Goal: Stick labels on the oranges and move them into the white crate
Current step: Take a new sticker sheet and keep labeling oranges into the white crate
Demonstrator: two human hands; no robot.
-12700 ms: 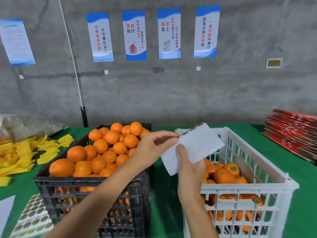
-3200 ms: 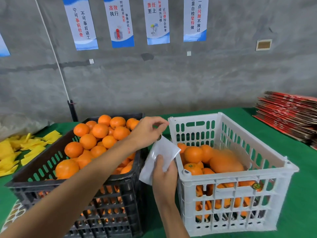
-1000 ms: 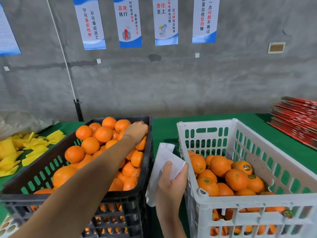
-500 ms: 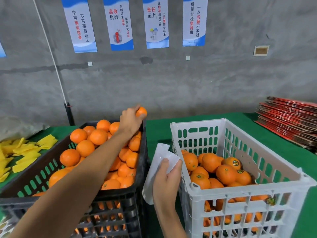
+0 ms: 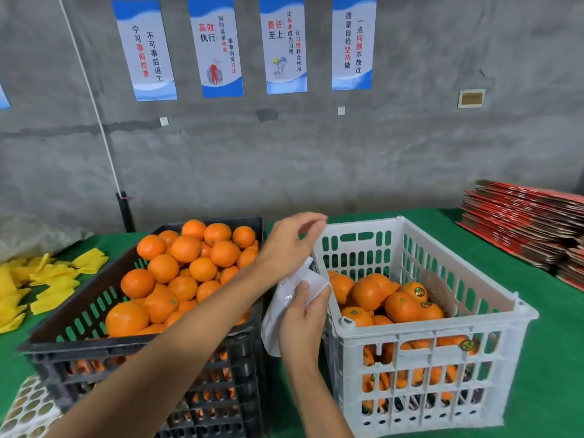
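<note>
Fingers of right hand curled round white label sheet, held upright in the gap between the two crates; left hand raised above the sheet's top edge beside the white crate's near corner, thumb and forefinger drawn close, whether pinching a label cannot tell. Green table underneath, running out wide to the right. Black crate on the left, heaped above its rim with plain, glossy oranges. White crate on the right, just beside the black one, about half full, with open room above the fruit and along its far wall. Labelled oranges inside it, several showing a small dark round sticker with a green mark. Red flat-packed stack at the far right edge, well apart from the crates. Yellow wrappers spread at the left edge. Used sticker sheet at the bottom left corner. Half a second ago, left hand over the black crate's far side with an orange in its grip; now back at the sheet, no orange in it.
</note>
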